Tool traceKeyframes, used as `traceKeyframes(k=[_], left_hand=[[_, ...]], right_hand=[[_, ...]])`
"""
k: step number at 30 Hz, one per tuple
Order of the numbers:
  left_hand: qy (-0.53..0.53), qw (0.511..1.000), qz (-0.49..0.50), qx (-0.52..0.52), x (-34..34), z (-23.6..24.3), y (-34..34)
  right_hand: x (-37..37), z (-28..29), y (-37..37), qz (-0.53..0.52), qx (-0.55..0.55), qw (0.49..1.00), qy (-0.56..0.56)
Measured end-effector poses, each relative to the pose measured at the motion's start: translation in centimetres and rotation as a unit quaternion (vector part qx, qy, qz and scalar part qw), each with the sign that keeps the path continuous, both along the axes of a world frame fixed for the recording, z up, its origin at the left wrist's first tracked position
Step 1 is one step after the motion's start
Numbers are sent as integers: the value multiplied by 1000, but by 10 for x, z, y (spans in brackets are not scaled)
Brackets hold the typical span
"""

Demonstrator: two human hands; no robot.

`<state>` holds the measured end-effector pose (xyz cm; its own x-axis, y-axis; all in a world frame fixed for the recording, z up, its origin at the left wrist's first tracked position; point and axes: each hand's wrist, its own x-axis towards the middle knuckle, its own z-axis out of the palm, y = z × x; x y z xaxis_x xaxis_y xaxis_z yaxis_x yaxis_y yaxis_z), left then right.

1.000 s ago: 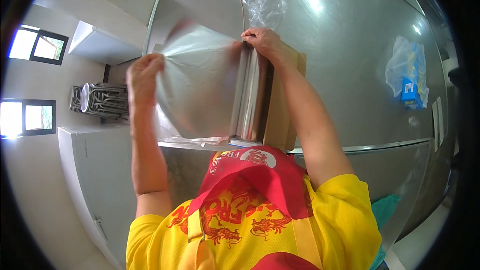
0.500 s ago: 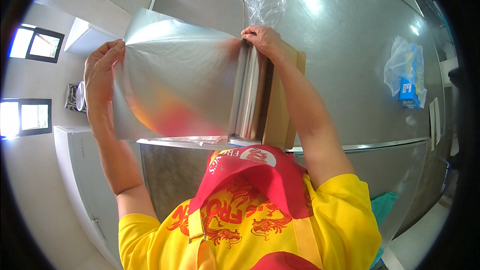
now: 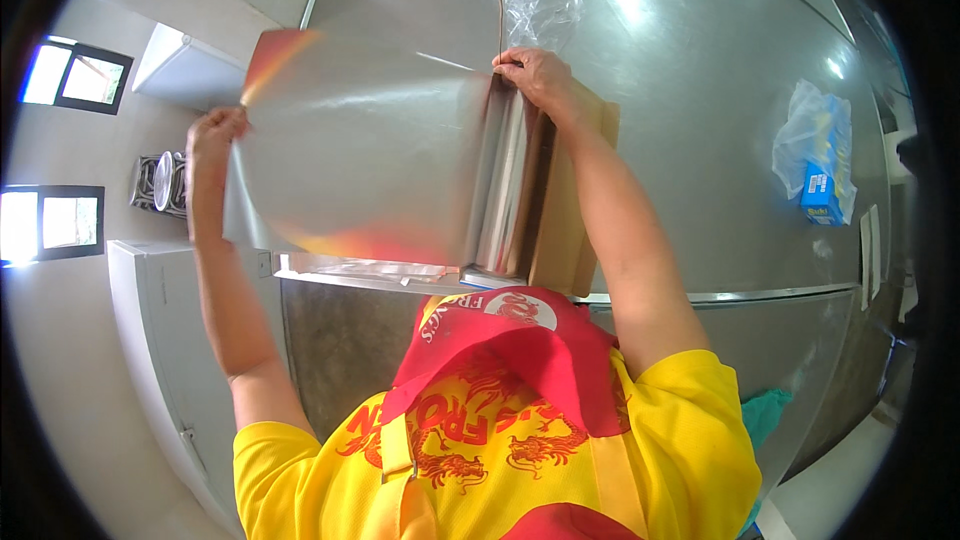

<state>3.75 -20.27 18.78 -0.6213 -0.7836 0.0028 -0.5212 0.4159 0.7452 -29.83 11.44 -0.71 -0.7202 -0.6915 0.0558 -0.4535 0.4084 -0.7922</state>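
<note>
A wide sheet of aluminium foil (image 3: 360, 150) stretches leftward out of a long cardboard box (image 3: 575, 210). The shiny foil roll (image 3: 503, 190) shows inside the box, and reddish and yellow reflections mark the sheet. My left hand (image 3: 212, 140) is closed on the sheet's left edge, holding it out past the table's left side. At the box's far end, my right hand (image 3: 535, 75) pinches the foil's far corner by the box edge. The exact grip of its fingertips is partly hidden.
Beyond my right hand lie a crumpled clear plastic bag (image 3: 535, 0) and a thin brown cord-like strip (image 3: 499, 0). A blue box (image 3: 822, 195) in a plastic bag sits on the steel table (image 3: 700, 140) at right. A white cabinet (image 3: 190, 340) stands left.
My left hand has come down slightly nearer and a little to the right, along the foil's left edge. The sheet's far left corner now folds over flatter. My right hand stays at the box end.
</note>
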Motion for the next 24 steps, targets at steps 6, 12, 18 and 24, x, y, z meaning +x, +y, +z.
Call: traceKeyframes(k=[6, 12, 18, 24], left_hand=[[-55, 986, 153, 42, 93, -209, -86], [-144, 958, 247, -28, 87, -240, -44], [-38, 918, 115, -377, 45, -237, 46], [-18, 929, -246, -276, -86, -150, 283]], right_hand=[[-1, -5, -7, 5, -3, 999, 51], [-4, 1, 5, -16, 35, 999, 21], [1, 1, -2, -6, 16, 999, 48], [-3, -4, -2, -4, 21, 1000, 17]])
